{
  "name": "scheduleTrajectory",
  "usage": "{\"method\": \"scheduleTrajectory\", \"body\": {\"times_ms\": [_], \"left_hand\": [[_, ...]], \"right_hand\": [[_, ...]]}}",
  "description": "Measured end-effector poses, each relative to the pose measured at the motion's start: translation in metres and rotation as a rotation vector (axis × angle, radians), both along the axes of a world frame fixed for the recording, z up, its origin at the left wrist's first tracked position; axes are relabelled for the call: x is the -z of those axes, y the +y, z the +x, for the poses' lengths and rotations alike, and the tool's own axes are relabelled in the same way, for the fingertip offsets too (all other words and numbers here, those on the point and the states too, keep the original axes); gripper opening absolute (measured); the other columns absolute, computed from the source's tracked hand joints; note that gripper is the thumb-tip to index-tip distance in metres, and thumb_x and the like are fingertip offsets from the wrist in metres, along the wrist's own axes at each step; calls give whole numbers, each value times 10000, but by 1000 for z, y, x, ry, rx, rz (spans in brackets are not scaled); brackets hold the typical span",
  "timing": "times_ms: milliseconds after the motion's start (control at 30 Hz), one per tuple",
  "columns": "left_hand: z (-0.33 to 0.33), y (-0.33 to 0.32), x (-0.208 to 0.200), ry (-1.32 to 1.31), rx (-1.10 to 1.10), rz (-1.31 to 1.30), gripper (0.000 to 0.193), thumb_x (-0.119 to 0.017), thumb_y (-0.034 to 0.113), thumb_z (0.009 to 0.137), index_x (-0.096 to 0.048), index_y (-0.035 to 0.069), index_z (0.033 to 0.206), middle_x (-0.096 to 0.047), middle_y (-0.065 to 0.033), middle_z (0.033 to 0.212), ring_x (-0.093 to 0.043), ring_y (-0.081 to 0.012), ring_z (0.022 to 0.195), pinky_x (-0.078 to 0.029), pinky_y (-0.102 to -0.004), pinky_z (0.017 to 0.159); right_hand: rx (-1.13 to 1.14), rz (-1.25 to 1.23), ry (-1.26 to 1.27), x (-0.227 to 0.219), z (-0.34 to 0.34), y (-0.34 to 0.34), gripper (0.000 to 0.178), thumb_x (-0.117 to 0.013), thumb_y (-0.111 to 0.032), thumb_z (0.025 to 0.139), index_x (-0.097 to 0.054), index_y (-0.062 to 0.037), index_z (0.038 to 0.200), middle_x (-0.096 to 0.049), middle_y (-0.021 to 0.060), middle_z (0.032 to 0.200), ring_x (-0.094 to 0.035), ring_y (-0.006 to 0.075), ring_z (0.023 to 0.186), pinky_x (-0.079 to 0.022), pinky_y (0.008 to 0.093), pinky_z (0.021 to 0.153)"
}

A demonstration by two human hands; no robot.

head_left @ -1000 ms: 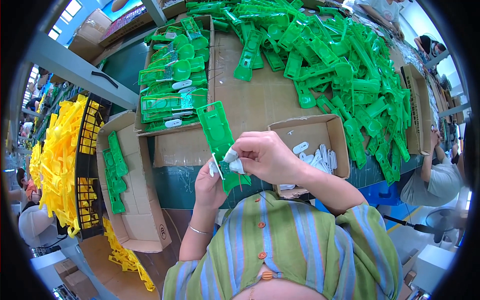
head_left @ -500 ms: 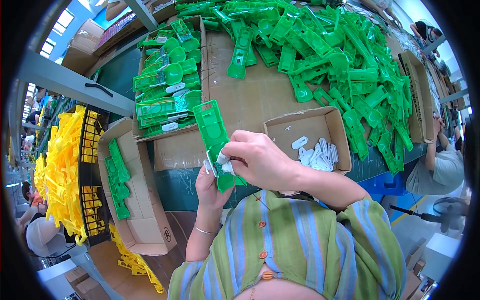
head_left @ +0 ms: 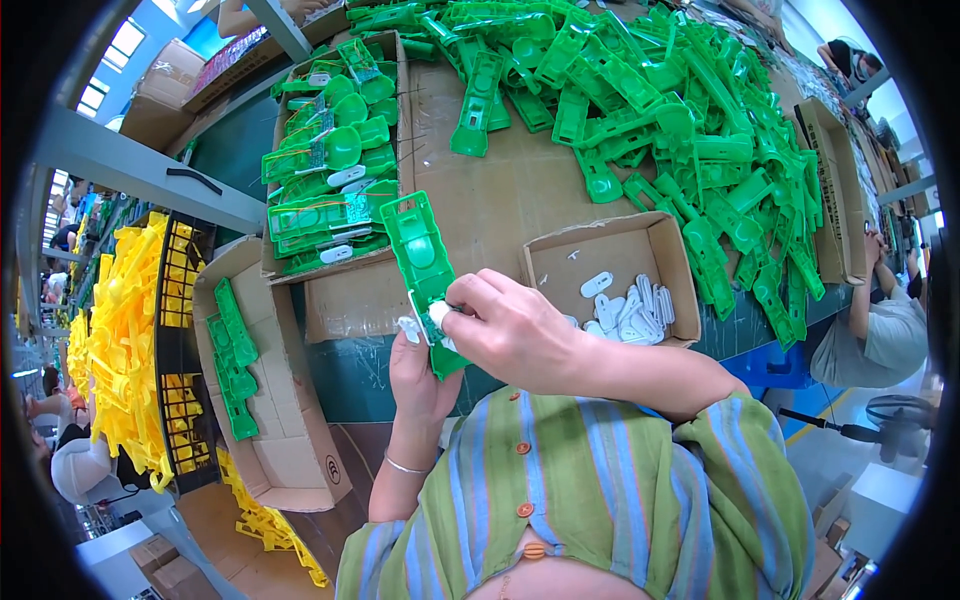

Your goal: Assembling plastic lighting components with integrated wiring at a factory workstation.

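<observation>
Head view: your left hand (head_left: 420,375) grips the green plastic piece (head_left: 422,262) from below, upright before your chest. Your right hand (head_left: 510,325) has closed in — fingertips now pinch a small white clip (head_left: 438,314) against its lower end — insertion under way.

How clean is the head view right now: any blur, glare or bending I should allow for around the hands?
Head view: the right hand and the green plastic part at the centre are sharp, evenly lit, with no strong glare; bright windows wash out at upper left; the fisheye bends the edges of the cardboard box and the yellow stack toward the dark round rim.
</observation>
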State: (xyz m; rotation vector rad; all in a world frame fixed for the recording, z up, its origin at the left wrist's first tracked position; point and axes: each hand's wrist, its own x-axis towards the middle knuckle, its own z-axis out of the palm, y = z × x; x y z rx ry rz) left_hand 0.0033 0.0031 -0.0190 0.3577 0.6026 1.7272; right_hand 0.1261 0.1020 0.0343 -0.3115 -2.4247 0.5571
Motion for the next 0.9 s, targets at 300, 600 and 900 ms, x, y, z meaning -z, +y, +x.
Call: {"method": "scheduleTrajectory", "body": {"times_ms": [300, 600, 900], "left_hand": [[7, -3, -5, 286, -138, -151, 390, -448, 196, 970, -430, -20, 1294, -565, -81, 1172, -552, -153, 1056, -453, -296, 896], [5, 0, -15, 554, -151, -30, 410, -621, 95, 871, -488, -34, 1238, -573, -37, 1121, -539, -96, 985, -431, -231, 845], [14, -2, -38, 669, -200, -50, 283, -575, 21, 846, -559, -25, 1125, -606, -13, 957, -538, -52, 816, -440, -203, 683]], "right_hand": [[-32, 245, 68, 15, 2, 3, 262, -623, -71, 598, -592, 17, 843, -540, 122, 937, -559, 227, 786, -518, 307, 626], [-143, -183, 295, 13, 11, 11, 210, -657, 52, 630, -621, 31, 836, -577, 126, 964, -596, 240, 801, -522, 299, 682], [-126, -1096, 244, 4, 23, 6, 328, -691, 0, 772, -532, 22, 1058, -578, 49, 960, -604, 121, 871, -514, 263, 809]]}}
